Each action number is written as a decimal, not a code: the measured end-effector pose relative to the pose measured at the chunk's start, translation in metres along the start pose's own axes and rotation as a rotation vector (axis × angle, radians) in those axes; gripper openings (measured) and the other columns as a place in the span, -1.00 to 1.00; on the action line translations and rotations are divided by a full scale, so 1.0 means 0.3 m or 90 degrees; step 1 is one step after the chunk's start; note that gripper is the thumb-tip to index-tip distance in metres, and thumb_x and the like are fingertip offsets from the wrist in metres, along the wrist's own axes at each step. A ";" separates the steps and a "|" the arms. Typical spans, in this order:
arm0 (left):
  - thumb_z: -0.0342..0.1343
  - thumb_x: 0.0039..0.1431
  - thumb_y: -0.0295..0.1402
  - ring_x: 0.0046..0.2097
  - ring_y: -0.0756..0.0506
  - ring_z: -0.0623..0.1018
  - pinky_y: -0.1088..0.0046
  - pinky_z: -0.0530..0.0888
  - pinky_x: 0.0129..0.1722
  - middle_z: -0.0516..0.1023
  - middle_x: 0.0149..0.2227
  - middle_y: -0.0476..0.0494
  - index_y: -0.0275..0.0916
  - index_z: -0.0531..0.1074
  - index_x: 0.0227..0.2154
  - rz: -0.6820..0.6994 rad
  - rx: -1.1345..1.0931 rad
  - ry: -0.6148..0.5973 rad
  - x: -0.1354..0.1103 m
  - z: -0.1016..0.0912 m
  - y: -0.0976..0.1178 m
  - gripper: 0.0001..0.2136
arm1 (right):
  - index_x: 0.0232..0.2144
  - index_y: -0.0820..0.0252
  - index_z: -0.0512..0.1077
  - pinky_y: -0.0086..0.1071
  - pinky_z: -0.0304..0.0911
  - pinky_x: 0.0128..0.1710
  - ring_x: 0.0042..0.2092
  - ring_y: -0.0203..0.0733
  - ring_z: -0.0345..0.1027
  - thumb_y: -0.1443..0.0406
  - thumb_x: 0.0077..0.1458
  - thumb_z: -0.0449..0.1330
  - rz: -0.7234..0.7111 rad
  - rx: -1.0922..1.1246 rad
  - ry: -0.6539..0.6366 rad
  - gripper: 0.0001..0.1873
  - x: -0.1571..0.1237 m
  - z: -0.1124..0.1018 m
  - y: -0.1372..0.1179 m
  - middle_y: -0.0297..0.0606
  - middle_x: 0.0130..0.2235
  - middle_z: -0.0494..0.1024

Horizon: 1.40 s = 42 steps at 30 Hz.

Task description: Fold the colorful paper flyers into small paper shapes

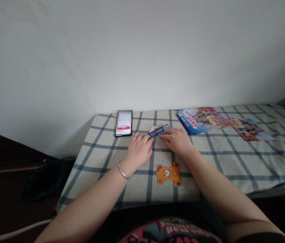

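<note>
A narrow folded flyer (159,131), blue with white print and a QR code at one end, lies slantwise on the checked tablecloth. My left hand (139,149) has its fingers closed on the flyer's left end, with a silver bangle at the wrist. At the other end, my right hand (179,141) grips the flyer near the QR code, its index finger stretched along the lower edge. A pale bit of paper shows behind the strip; whether it belongs to the flyer I cannot tell. The fingertips are partly hidden.
A phone (123,123) with a lit screen lies left of the hands. To the right is a stack of colourful flyers (199,119), with more flyers (251,129) beyond it. A white wall (142,57) borders the cloth-covered table (102,152); a dark bag (47,180) is below left.
</note>
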State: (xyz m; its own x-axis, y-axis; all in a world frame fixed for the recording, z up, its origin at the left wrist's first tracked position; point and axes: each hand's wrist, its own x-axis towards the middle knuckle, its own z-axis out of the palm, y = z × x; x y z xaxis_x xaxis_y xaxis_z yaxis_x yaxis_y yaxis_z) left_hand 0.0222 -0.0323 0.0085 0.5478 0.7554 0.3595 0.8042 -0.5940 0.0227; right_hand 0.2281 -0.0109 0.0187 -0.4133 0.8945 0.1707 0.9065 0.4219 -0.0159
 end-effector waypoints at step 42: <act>0.05 0.22 -0.30 0.10 -0.26 0.33 0.15 0.31 0.07 0.40 0.10 -0.31 -0.31 0.25 0.10 -0.102 -0.007 0.059 0.150 0.111 -0.023 -0.59 | -0.20 0.17 0.52 -0.38 0.27 -0.19 -0.24 -0.19 0.41 0.27 0.14 0.15 0.116 0.186 0.126 -0.79 0.024 0.098 0.148 -0.22 -0.27 0.50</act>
State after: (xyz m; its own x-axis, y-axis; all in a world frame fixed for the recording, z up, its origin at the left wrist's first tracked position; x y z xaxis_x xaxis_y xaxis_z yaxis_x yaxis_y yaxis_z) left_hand 0.0491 0.0151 -0.0066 0.3893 0.8121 0.4346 0.8766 -0.4716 0.0959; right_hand 0.2628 0.0187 -0.0097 -0.1966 0.9248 0.3257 0.8893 0.3081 -0.3380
